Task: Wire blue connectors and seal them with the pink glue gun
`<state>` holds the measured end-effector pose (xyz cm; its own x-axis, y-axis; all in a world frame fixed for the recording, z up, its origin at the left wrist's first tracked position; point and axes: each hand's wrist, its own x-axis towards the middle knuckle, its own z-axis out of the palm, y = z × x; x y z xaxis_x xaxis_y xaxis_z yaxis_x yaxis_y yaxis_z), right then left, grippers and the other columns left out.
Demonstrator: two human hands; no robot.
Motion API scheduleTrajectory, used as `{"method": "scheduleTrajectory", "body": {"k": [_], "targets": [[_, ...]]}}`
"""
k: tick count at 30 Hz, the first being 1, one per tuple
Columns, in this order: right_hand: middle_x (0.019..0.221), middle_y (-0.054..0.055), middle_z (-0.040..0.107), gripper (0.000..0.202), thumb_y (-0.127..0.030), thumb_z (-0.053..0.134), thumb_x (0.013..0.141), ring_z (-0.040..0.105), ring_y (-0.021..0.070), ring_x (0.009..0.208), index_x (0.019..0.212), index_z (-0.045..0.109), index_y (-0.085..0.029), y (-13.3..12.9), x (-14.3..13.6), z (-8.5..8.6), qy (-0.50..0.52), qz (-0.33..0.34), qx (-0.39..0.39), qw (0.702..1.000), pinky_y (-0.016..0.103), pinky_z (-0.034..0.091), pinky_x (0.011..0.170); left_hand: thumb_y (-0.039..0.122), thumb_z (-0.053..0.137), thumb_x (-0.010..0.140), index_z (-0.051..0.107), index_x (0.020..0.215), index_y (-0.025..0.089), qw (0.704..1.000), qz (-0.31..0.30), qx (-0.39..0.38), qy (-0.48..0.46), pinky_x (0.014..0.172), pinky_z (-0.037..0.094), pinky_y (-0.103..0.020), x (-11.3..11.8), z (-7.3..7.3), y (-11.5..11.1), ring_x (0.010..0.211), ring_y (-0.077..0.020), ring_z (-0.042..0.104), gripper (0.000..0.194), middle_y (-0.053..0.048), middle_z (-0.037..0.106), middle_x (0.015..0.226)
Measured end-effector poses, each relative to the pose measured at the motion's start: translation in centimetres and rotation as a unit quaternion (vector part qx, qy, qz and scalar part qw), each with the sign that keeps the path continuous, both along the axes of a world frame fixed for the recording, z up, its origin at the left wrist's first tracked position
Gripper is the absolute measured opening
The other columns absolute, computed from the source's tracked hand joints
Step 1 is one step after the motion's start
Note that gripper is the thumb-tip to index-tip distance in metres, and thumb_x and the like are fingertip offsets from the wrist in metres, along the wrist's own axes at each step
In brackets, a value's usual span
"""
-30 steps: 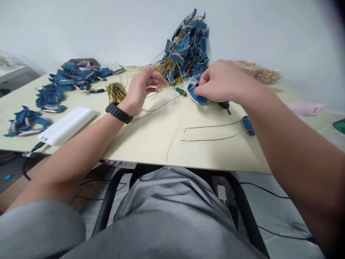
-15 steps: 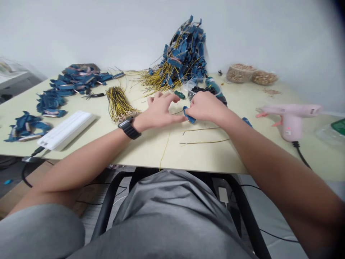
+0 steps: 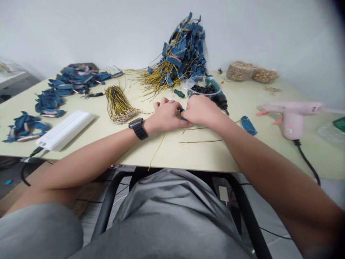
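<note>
My right hand [image 3: 201,110] is closed on a small blue piece [image 3: 182,114], mostly hidden by the fingers. Against it, the thumb and forefinger of my left hand [image 3: 167,116] close on the same piece. A thin yellow wire [image 3: 157,151] runs from under my left hand to the table's front edge. Beneath my right wrist lie two thin black-and-yellow wires [image 3: 201,141]. Another blue piece with a wire [image 3: 248,125] lies right of my right forearm. A bundle of yellow and black wires [image 3: 120,104] rests left of my hands.
Blue wired pieces [image 3: 185,46] are heaped at the back, more [image 3: 75,79] at left. Around stand a tub of black parts [image 3: 203,89], a dark green tool [image 3: 222,100], pliers [image 3: 94,95], a white power block [image 3: 66,130], a pink glue gun [image 3: 292,117] and bags of tan bits [image 3: 239,72].
My left hand has moved right and its spread fingers have closed at the blue piece. My right hand has shifted slightly, uncovering the tub. The yellow wire's end has swung left.
</note>
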<state>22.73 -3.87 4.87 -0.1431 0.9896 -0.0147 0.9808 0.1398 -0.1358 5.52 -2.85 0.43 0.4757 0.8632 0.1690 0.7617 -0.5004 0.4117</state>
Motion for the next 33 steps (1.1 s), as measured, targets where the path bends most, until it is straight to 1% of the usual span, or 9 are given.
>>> {"method": "scheduleTrajectory", "body": {"k": [3, 7, 12, 17, 21, 23, 26, 29, 33], "targets": [[0.082, 0.016, 0.080, 0.003, -0.022, 0.080, 0.091, 0.074, 0.0336, 0.080, 0.093, 0.082, -0.021, 0.1, 0.5, 0.0, 0.025, 0.003, 0.016, 1.000, 0.043, 0.053, 0.069, 0.082, 0.087, 0.079, 0.084, 0.119, 0.022, 1.000, 0.001, 0.006, -0.010, 0.116, 0.040, -0.068, -0.1, -0.1, 0.1, 0.145, -0.0520, 0.056, 0.072, -0.018, 0.083, 0.135], [0.080, 0.014, 0.077, 0.019, -0.029, 0.069, 0.106, 0.071, 0.0336, 0.080, 0.091, 0.081, -0.024, 0.7, 2.1, -0.2, 0.066, -0.002, 0.088, 0.994, 0.046, 0.052, 0.073, 0.078, 0.088, 0.076, 0.084, 0.127, 0.025, 1.000, -0.011, -0.019, -0.013, 0.123, 0.039, -0.070, -0.6, 0.1, 0.5, 0.150, -0.0530, 0.053, 0.074, -0.017, 0.082, 0.145], [0.069, 0.010, 0.067, 0.022, -0.028, 0.067, 0.107, 0.063, 0.0309, 0.074, 0.094, 0.084, -0.025, 1.3, 3.9, -0.3, 0.120, 0.008, 0.145, 0.982, 0.046, 0.048, 0.071, 0.078, 0.086, 0.074, 0.081, 0.142, 0.028, 0.997, -0.044, -0.070, -0.005, 0.130, 0.040, -0.071, -1.6, 0.4, 1.4, 0.158, -0.0517, 0.050, 0.085, -0.015, 0.079, 0.158], [0.073, 0.011, 0.069, 0.024, -0.028, 0.068, 0.108, 0.062, 0.0299, 0.075, 0.087, 0.080, -0.025, 0.9, 3.8, 0.1, 0.125, -0.007, 0.136, 0.983, 0.046, 0.047, 0.072, 0.078, 0.088, 0.074, 0.080, 0.152, 0.027, 0.994, -0.072, -0.086, 0.004, 0.137, 0.037, -0.072, -1.9, 0.7, 1.5, 0.164, -0.0526, 0.048, 0.093, -0.015, 0.074, 0.168], [0.072, 0.009, 0.067, 0.031, -0.028, 0.071, 0.112, 0.061, 0.0287, 0.075, 0.081, 0.071, -0.027, 0.5, 3.5, 0.4, 0.122, -0.011, 0.129, 0.984, 0.045, 0.048, 0.075, 0.083, 0.094, 0.073, 0.077, 0.159, 0.028, 0.994, -0.052, -0.085, -0.043, 0.140, 0.038, -0.072, -3.0, 1.1, 2.0, 0.166, -0.0524, 0.049, 0.103, -0.018, 0.075, 0.165], [0.073, 0.008, 0.066, 0.036, -0.024, 0.072, 0.112, 0.061, 0.0287, 0.076, 0.077, 0.066, -0.028, 0.4, 3.4, 0.4, 0.122, -0.017, 0.129, 0.984, 0.045, 0.048, 0.077, 0.081, 0.090, 0.085, 0.080, 0.156, 0.031, 0.992, -0.030, -0.053, -0.111, 0.142, 0.039, -0.070, -4.4, 1.7, 2.8, 0.165, -0.0486, 0.053, 0.087, -0.015, 0.076, 0.165], [0.071, 0.007, 0.064, 0.041, -0.017, 0.069, 0.109, 0.060, 0.0285, 0.075, 0.071, 0.060, -0.029, 0.5, 3.5, 0.3, 0.132, -0.018, 0.137, 0.982, 0.045, 0.048, 0.078, 0.074, 0.086, 0.096, 0.089, 0.129, 0.031, 0.982, -0.019, 0.012, -0.189, 0.140, 0.046, -0.063, -7.3, 3.0, 4.6, 0.150, -0.0418, 0.067, 0.054, -0.010, 0.084, 0.153], [0.062, 0.003, 0.054, 0.047, -0.012, 0.068, 0.104, 0.053, 0.0258, 0.068, 0.065, 0.052, -0.031, 0.7, 3.6, 0.1, 0.145, -0.007, 0.144, 0.979, 0.044, 0.045, 0.074, 0.071, 0.091, 0.092, 0.090, 0.107, 0.032, 0.988, -0.023, 0.038, -0.148, 0.127, 0.056, -0.055, -10.4, 4.5, 6.2, 0.126, -0.0359, 0.075, 0.042, -0.007, 0.090, 0.126], [0.059, 0.001, 0.048, 0.054, -0.010, 0.072, 0.101, 0.049, 0.0232, 0.065, 0.060, 0.045, -0.031, 0.9, 3.6, -0.1, 0.149, -0.015, 0.140, 0.979, 0.043, 0.042, 0.072, 0.060, 0.095, 0.085, 0.093, 0.105, 0.028, 0.998, -0.049, 0.000, -0.030, 0.115, 0.057, -0.043, -13.6, 6.3, 7.1, 0.117, -0.0321, 0.080, 0.038, -0.008, 0.092, 0.114]]}}
